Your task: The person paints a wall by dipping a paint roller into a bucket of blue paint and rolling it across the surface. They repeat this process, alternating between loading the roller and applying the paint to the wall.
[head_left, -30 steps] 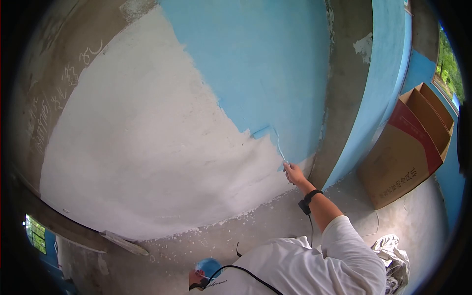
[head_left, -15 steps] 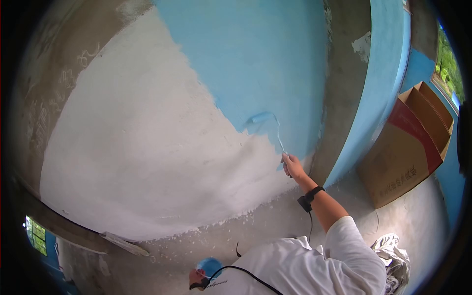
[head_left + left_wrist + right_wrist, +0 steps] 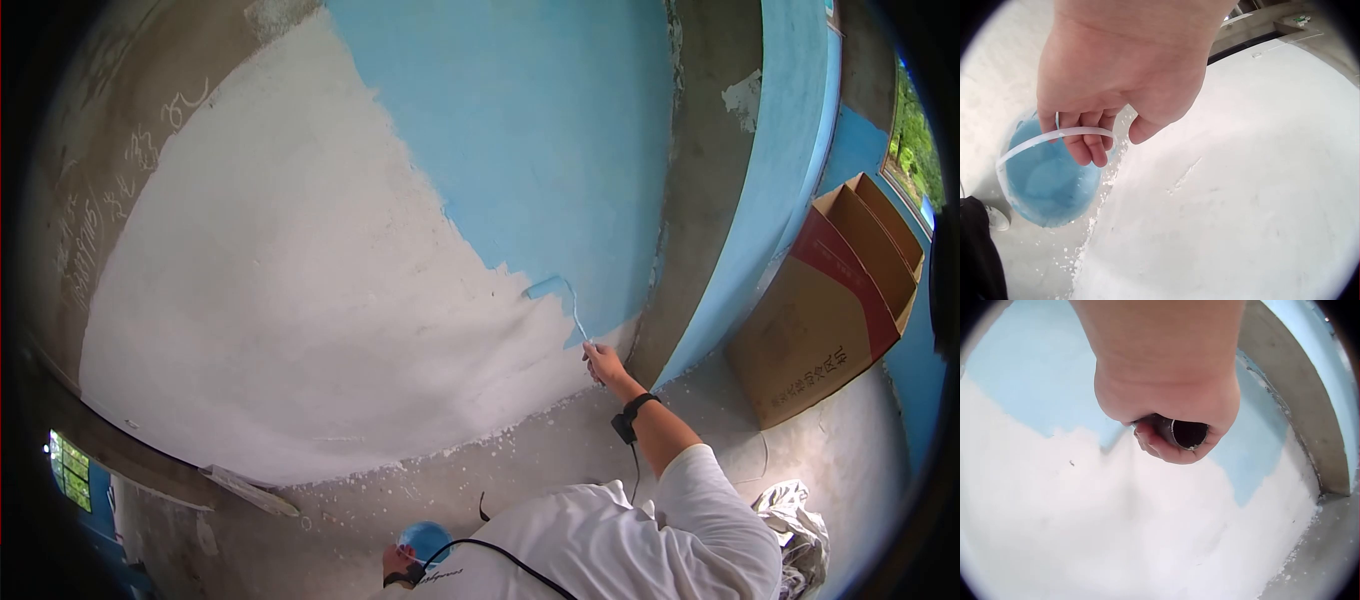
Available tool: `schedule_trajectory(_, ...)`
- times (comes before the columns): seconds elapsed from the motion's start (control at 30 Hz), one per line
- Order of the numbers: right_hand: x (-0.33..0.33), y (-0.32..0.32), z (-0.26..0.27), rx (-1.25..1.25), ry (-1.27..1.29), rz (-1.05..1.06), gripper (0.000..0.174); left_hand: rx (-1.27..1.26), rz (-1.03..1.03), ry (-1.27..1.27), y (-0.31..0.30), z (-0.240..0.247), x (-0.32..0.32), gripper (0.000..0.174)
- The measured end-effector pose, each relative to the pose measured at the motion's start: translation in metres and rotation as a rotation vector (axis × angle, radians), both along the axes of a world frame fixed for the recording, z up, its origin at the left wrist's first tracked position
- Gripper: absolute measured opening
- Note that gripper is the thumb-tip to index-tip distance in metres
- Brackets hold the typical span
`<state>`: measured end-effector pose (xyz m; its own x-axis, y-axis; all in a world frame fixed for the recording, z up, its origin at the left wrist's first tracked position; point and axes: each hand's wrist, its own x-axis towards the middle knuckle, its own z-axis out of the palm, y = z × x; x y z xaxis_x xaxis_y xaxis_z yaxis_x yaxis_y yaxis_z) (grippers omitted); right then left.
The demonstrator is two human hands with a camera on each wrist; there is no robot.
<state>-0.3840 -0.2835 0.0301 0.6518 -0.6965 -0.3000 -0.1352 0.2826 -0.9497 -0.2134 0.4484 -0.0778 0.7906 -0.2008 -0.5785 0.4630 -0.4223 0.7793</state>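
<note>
In the head view the right hand (image 3: 604, 363) grips a paint roller by its handle. The blue roller head (image 3: 545, 288) lies against the wall at the ragged edge between blue paint (image 3: 540, 140) and white surface (image 3: 290, 300). The right wrist view shows the fingers of the right hand (image 3: 1166, 406) curled round the dark handle (image 3: 1190, 434). Low in the head view, the left hand (image 3: 398, 562) holds a bucket (image 3: 426, 541). In the left wrist view the bucket's white handle (image 3: 1025, 145) hangs across the curled fingers of the left hand (image 3: 1116, 75), above blue paint (image 3: 1054, 181).
A tall open cardboard box (image 3: 810, 330) stands on the right by a blue wall. A crumpled white sack (image 3: 795, 525) lies at the lower right. A board (image 3: 250, 491) lies along the wall base at the lower left. A dark cable crosses the white shirt.
The roller rose a little along the paint edge, then came down lower than before, with the right hand following it. The left hand and bucket have stayed nearly in place.
</note>
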Motion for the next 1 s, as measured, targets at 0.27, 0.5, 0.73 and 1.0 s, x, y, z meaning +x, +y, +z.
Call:
schedule_trajectory(0.27, 0.023, 0.025, 0.09, -0.07, -0.192, 0.019, 0.035, 0.18, -0.276, -0.062, 0.001, 0.009, -0.005, 0.012)
schedule_trajectory(0.5, 0.051, 0.041, 0.118, -0.128, -0.286, 0.09, 0.033, -0.19, 0.087, 0.042, 0.023, -0.035, 0.011, 0.017)
schedule_trajectory(0.73, 0.043, 0.05, 0.038, -0.029, -0.11, 0.024, 0.033, -0.115, -0.033, -0.099, 0.004, -0.007, -0.01, 0.026)
schedule_trajectory(1.0, 0.039, 0.048, 0.039, -0.029, -0.154, 0.013, 0.032, -0.37, 0.572, 0.206, -0.003, -0.013, -0.003, 0.027)
